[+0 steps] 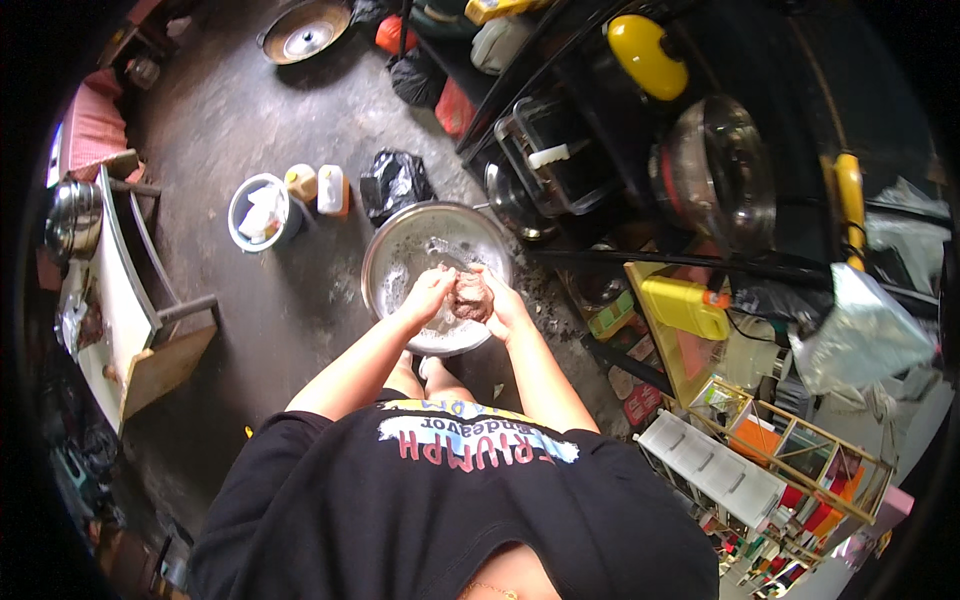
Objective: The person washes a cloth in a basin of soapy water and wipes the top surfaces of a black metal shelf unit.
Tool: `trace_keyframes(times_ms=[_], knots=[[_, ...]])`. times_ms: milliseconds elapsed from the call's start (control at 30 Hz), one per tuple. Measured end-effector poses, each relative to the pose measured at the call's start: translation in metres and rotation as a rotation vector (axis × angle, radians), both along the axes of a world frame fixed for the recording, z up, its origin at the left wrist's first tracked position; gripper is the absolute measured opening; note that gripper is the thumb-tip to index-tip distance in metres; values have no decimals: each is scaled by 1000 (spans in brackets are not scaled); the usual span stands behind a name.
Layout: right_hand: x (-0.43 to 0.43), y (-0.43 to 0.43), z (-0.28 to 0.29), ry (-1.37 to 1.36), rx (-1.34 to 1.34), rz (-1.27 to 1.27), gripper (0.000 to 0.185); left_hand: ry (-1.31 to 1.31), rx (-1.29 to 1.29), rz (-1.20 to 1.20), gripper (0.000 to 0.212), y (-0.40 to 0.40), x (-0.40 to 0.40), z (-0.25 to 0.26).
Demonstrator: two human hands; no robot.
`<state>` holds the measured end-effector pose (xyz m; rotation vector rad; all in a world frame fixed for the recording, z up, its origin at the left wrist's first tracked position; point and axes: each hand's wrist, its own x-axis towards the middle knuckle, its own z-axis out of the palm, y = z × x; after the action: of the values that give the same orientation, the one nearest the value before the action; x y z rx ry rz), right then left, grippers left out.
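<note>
A wide round metal basin (373,255) stands on the floor in front of me, with dark specks and wet, shiny patches inside. Over its near right part I hold a brownish-pink, wrinkled lump (472,295) between both hands; what it is made of I cannot tell. My left hand (431,291) grips its left side with bent fingers. On the other side my right hand (504,301) cups it, fingers partly hidden behind the lump. A black plastic bag (396,182) lies just beyond the basin's rim.
Left of the basin are a bucket (235,217) with white waste in it and two plastic jugs (332,190). Metal shelving with pans and a glass-like lidded box (551,157) rises at the right. A white-topped table (112,300) stands at far left, a large wok (289,34) farther off.
</note>
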<state>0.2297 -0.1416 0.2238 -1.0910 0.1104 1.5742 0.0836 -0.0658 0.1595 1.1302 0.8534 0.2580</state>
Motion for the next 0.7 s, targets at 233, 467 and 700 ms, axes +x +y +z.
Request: trace_keyframes(times_ms=[233,467,700], knots=[[-13,-5,64,-295,-7,21,54,-57,131,-110,52,15,10,73],[-12,7,96,-225,159,328,26,196,18,-98,50,39,9,108],[-37,23,79,-467,-74,303,9,219,-418,40,50,46,-23,93]])
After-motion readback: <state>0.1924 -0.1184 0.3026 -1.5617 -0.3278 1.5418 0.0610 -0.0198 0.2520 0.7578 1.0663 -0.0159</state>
